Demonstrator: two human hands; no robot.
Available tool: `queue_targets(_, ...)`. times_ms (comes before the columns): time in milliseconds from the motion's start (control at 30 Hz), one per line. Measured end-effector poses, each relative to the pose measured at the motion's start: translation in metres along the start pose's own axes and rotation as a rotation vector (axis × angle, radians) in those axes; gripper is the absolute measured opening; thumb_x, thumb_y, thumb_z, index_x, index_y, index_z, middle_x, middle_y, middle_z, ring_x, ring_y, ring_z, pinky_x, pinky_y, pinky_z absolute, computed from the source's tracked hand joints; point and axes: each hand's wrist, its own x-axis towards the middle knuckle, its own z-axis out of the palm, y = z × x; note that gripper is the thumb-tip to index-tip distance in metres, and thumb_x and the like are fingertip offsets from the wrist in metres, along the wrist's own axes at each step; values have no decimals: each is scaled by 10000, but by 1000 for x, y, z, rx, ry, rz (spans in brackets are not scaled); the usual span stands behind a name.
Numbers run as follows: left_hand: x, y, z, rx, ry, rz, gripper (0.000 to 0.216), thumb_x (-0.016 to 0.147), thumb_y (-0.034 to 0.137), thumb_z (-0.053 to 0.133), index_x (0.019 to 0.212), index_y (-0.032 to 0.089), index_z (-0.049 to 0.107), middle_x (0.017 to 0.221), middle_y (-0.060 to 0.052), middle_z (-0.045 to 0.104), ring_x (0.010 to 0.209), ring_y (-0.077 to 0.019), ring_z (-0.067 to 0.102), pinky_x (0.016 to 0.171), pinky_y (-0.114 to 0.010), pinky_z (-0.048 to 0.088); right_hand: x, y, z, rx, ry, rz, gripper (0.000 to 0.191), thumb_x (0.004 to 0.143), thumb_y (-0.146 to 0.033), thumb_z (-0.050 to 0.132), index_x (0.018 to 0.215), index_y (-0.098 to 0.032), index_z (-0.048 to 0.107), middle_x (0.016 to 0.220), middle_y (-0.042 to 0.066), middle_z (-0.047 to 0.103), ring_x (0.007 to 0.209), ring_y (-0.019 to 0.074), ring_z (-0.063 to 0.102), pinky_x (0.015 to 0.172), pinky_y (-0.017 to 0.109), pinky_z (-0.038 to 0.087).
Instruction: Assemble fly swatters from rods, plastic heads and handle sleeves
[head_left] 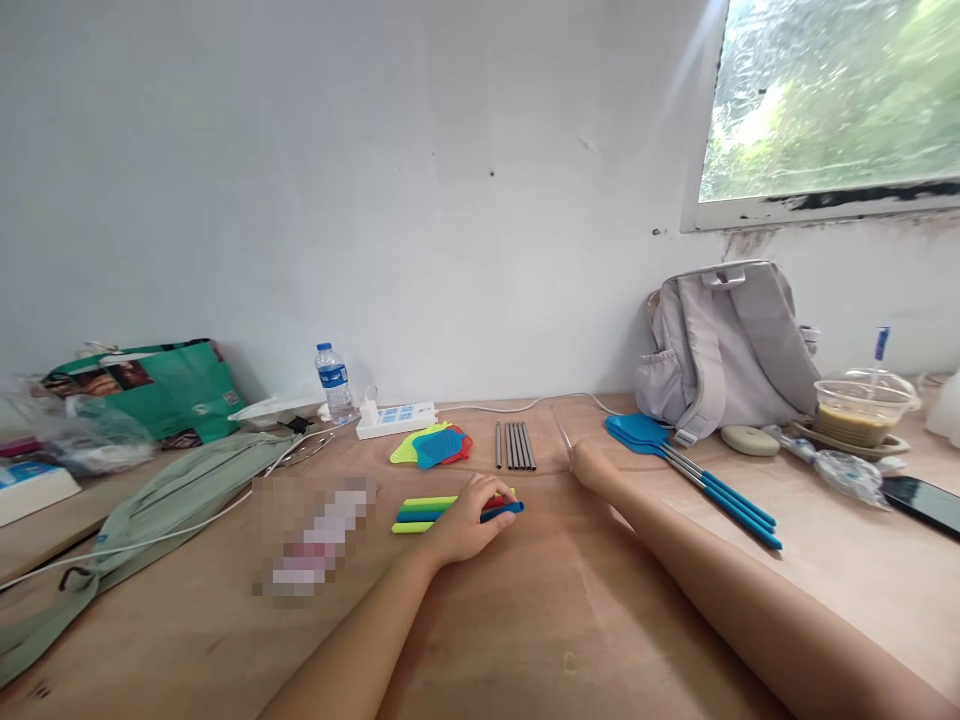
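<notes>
My left hand (474, 515) is closed round a blue handle tube (513, 509), whose open end points right. Under and beside that hand lie yellow-green (429, 502) and blue tubes, with a bit of red showing by the fingers. My right hand (592, 464) grips a thin metal rod (562, 432) that sticks out past the fingers toward the wall. Several short metal rods (519, 446) lie side by side between the hands, farther back. Left of them sit loose fly swatter heads (442, 448) in yellow, blue and red. Assembled blue fly swatters (720, 490) rest right of my right arm.
At the back stand a water bottle (334, 382), a white power strip (396, 420) and a grey backpack (739, 350). A drink cup (855, 415) and a phone (922, 503) are at the right. A grey-green strap bag (180, 500) and a green bag (180, 390) lie left.
</notes>
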Motion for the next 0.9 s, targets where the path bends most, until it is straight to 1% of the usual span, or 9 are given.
queue_targets(100,2,0,4,-142,84,-42,150,820,319,491,920,208,508,933,-32,516,867,-154,482,824,-301,411,5,-5,-20,197,7,18,254,908,-227,361,962,-77,560,929,119,624,778,159,590,679,300,484)
queue_targets(167,3,-2,9,-232,134,-81,185,828,351,481,941,204,488,872,-24,497,807,-140,477,763,-275,433,4,-15,-36,310,24,-24,278,898,-180,288,900,-78,547,835,120,653,684,138,588,614,256,472)
queue_targets(267,6,-8,16,-358,170,-92,231,819,385,497,959,203,476,835,-14,471,798,-137,484,738,-266,433,-8,-37,-62,553,5,-183,186,837,-168,338,912,-127,504,809,65,662,606,96,567,571,211,465)
queue_targets(333,7,-12,19,-427,161,-75,249,813,396,509,965,200,479,862,-20,476,836,-146,498,760,-280,428,-21,-52,-75,898,-95,-363,123,750,-142,407,824,-141,504,765,47,654,548,87,545,539,213,459)
queue_targets(400,7,-14,21,-454,146,-65,253,810,394,519,966,197,483,889,-28,490,871,-154,502,783,-293,422,-34,-65,-82,1049,-174,-438,81,687,-135,440,729,-151,508,664,15,624,507,84,532,517,214,454)
queue_targets(500,7,-12,19,-429,120,-55,243,814,378,522,975,200,481,910,-34,511,890,-156,498,807,-302,410,-44,-76,-79,1006,-230,-460,55,652,-128,466,664,-157,512,558,-21,571,508,94,549,512,214,456)
queue_targets(600,6,-7,17,-387,101,-41,212,824,359,510,960,200,482,931,-41,518,876,-152,489,803,-299,406,-45,-78,-71,930,-252,-461,76,635,-103,467,660,-159,512,552,-27,568,524,99,564,516,210,459)
queue_targets(800,6,-3,15,-349,86,-16,176,828,317,505,961,204,475,983,-50,506,892,-152,467,802,-298,416,-47,-78,-71,831,-222,-501,91,647,-105,461,692,-164,513,597,-21,580,556,105,567,520,210,445)
queue_targets(900,5,-1,15,-335,82,-22,169,831,310,495,964,206,484,955,-43,504,877,-150,467,793,-291,424,-51,-79,-75,753,-179,-502,59,659,-155,514,716,-167,520,618,-22,579,575,109,564,515,207,425)
